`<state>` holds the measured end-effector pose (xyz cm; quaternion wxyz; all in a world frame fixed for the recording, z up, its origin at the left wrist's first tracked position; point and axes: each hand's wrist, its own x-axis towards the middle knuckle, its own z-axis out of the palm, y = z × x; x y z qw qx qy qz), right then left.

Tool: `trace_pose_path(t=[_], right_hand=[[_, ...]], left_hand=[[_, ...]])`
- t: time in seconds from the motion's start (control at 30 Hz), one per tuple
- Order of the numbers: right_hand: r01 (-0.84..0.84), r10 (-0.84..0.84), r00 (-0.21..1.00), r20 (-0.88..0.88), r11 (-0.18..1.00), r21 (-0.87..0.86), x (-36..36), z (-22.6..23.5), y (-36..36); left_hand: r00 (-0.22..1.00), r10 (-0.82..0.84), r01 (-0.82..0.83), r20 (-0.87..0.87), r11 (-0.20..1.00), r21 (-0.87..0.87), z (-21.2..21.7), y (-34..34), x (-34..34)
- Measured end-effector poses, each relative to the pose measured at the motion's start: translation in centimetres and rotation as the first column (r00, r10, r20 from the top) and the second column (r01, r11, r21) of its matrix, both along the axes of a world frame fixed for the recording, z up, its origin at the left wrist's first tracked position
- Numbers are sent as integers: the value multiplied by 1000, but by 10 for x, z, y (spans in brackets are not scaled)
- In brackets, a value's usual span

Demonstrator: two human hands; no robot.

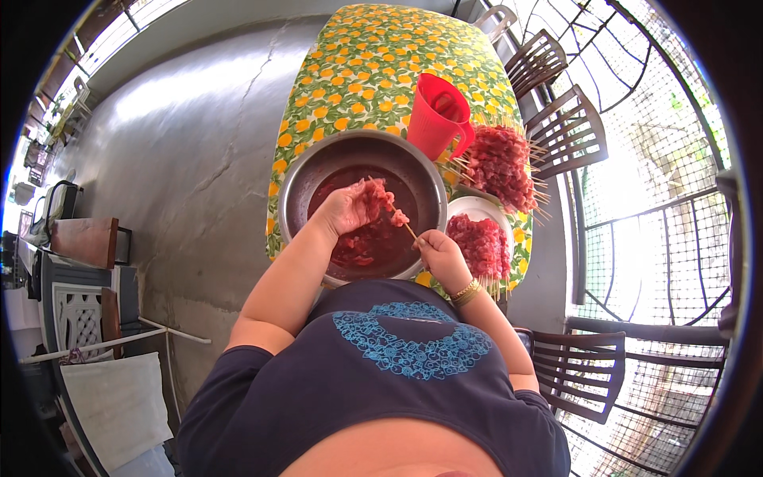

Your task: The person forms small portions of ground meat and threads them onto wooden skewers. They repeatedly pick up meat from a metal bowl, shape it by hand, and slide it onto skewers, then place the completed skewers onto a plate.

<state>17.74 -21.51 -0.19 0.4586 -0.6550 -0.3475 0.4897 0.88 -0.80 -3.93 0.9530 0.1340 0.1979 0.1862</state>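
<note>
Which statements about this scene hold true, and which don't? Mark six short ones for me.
1. The right hand grips a stick. True.
2. The left hand is empty. False: it holds raw meat.
3. A red jug stands beyond the metal bowl. True.
4. The tablecloth is plain white. False: yellow fruit and green leaves cover it.
5. A bracelet is on the right wrist. True.
6. The white plate is bare. False: meat skewers lie on it.

Over the basin [316, 164], your left hand [348, 210] holds meat [377, 193] on a stick [409, 230] pinched by your right hand [443, 256]. On the worktop [342, 91], a red pitcher [431, 127] and two piles of skewers [501, 167] sit to the right, the nearer on a plate [477, 207].
</note>
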Motion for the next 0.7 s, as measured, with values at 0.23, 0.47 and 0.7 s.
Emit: trace_pose_path(t=[0.23,0.47,0.7], right_hand=[[-39,42,984,175,999,-21,-1,-12,9],[-35,30,962,273,999,11,-9,-10,10],[-191,66,774,630,972,134,-15,6,2]], left_hand=[[971,-186,194,148,980,-43,-23,-13,-2],[989,-4,-4,146,999,53,-5,-30,13],[967,253,-254,24,962,98,-1,-39,21]])
